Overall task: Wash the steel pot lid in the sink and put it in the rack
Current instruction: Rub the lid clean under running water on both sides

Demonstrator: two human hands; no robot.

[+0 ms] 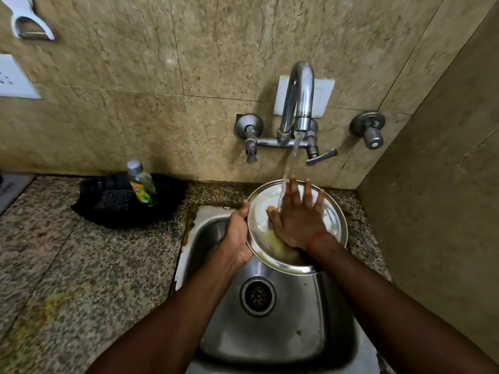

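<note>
A round steel pot lid (334, 220) is held tilted over the back of the steel sink (297, 319), under a stream of water from the wall tap (299, 98). My left hand (237, 236) grips the lid's left rim. My right hand (299, 214) lies flat on the lid's face with fingers spread, and water runs over it. Yellowish residue shows on the lid's lower part. No rack is in view.
A black tray (108, 209) holding a dish-soap bottle (141, 184) and a dark scrubber sits on the granite counter (67, 265) left of the sink. A second valve (371, 130) juts from the wall at the right. A tiled side wall (445, 184) closes the right side.
</note>
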